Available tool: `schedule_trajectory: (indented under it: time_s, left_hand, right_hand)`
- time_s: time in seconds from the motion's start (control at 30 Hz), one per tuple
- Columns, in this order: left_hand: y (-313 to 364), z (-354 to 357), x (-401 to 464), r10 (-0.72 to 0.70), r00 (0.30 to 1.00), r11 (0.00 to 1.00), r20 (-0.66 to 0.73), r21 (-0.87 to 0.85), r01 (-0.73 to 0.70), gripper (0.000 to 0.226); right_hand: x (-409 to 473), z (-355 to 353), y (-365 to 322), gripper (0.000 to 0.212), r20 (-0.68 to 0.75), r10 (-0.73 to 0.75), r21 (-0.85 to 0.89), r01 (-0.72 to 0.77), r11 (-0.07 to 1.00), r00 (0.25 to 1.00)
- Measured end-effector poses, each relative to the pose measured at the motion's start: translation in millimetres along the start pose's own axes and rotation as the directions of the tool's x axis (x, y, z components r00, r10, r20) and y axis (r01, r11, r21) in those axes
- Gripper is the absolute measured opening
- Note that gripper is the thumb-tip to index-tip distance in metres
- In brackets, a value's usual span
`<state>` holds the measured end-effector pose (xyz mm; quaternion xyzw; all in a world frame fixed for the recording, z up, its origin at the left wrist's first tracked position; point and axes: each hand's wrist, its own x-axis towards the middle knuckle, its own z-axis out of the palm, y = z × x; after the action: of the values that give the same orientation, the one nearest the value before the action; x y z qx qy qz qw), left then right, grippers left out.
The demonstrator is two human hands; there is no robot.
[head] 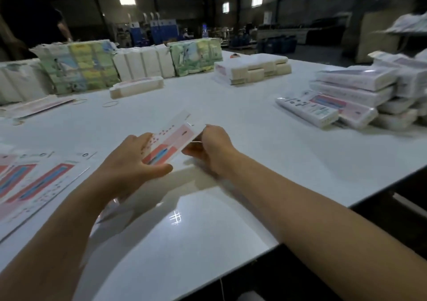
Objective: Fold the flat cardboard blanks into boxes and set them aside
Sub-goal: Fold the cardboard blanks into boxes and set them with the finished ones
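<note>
I hold a pink-and-white printed cardboard blank [172, 138] a little above the white table [254, 162], tilted up toward the far right. My left hand [129, 159] grips its near left end, thumb along the front edge. My right hand [212, 148] pinches its right end. More flat blanks [34, 185] with the same pink and blue print lie fanned out at the near left. Folded boxes [323, 112] lie at the right in front of a pile.
Stacks of white boxes [360, 85] rise at the right edge. Bundled blank packs [80, 67] line the far side, with a flat bundle [251, 68] and another [136, 86] in front. Rubber bands [110, 103] lie mid-table. A person [34, 20] stands far left. The table's edge runs diagonally at near right.
</note>
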<state>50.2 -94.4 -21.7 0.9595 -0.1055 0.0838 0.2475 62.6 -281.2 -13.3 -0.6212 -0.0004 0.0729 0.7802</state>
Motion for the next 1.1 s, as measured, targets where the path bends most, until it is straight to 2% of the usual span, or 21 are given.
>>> schedule_trajectory:
  time_s: [0.03, 0.07, 0.1, 0.17, 0.23, 0.33, 0.47, 0.63, 0.77, 0.87, 1.0, 1.1]
  left_hand:
    - [-3.8, -1.3, 0.0, -0.026, 1.0, 0.999, -0.003, 0.041, 0.026, 0.071]
    - [-6.0, -1.7, -0.2, -0.036, 0.999, 0.997, -0.01, 0.073, 0.036, 0.076]
    - [-6.2, -1.3, -0.6, -0.03, 0.999, 0.995, -0.021, 0.095, 0.032, 0.082]
    - [-2.4, 1.0, -2.5, 0.002, 0.998, 0.99, -0.056, 0.143, 0.006, 0.092]
    - [1.9, 4.9, -3.8, 0.028, 0.993, 0.978, -0.116, 0.206, -0.003, 0.097]
    - [6.2, 10.3, -4.8, 0.067, 0.971, 0.972, -0.23, 0.237, -0.011, 0.098]
    - [14.2, 9.5, -9.7, 0.186, 0.922, 0.971, -0.34, 0.208, -0.119, 0.101]
    - [16.3, 4.5, -21.3, 0.305, 0.896, 0.939, -0.324, 0.26, -0.226, 0.098]
    - [14.4, 4.0, -22.3, 0.307, 0.913, 0.921, -0.269, 0.325, -0.214, 0.102]
    - [12.7, 3.0, -22.0, 0.288, 0.927, 0.907, -0.24, 0.378, -0.184, 0.105]
    - [18.2, 0.3, -23.3, 0.274, 0.944, 0.887, -0.186, 0.428, -0.174, 0.098]
    - [26.1, -0.9, -27.4, 0.296, 0.924, 0.886, -0.242, 0.43, -0.172, 0.082]
  right_hand:
    - [3.0, -6.4, -5.3, 0.024, 0.052, 0.08, 0.294, -0.091, 0.952, 0.995]
    - [4.3, -12.2, -10.1, 0.027, 0.118, 0.107, 0.425, -0.147, 0.893, 0.987]
    - [4.1, -15.4, -11.5, 0.032, 0.174, 0.109, 0.423, -0.174, 0.89, 0.979]
    - [1.4, -14.4, -8.6, 0.03, 0.21, 0.082, 0.246, -0.134, 0.96, 0.974]
    - [-0.8, -10.2, -5.3, 0.018, 0.216, 0.048, 0.159, -0.083, 0.984, 0.975]
    - [-1.8, -13.6, -4.7, 0.015, 0.287, 0.008, 0.213, -0.072, 0.974, 0.958]
    - [-4.7, -20.5, -7.3, 0.019, 0.441, -0.002, 0.305, -0.148, 0.941, 0.897]
    - [-4.3, -22.4, -7.4, 0.031, 0.522, -0.029, 0.216, -0.099, 0.971, 0.852]
    - [-3.5, -23.1, -5.7, 0.032, 0.519, 0.014, 0.072, -0.06, 0.996, 0.855]
    - [-0.8, -23.6, -4.8, 0.027, 0.472, -0.025, -0.049, 0.054, 0.997, 0.881]
    - [3.7, -26.7, -1.7, 0.017, 0.375, -0.112, -0.202, 0.199, 0.959, 0.92]
    - [4.7, -27.9, -1.1, 0.02, 0.355, -0.14, -0.214, 0.227, 0.95, 0.924]
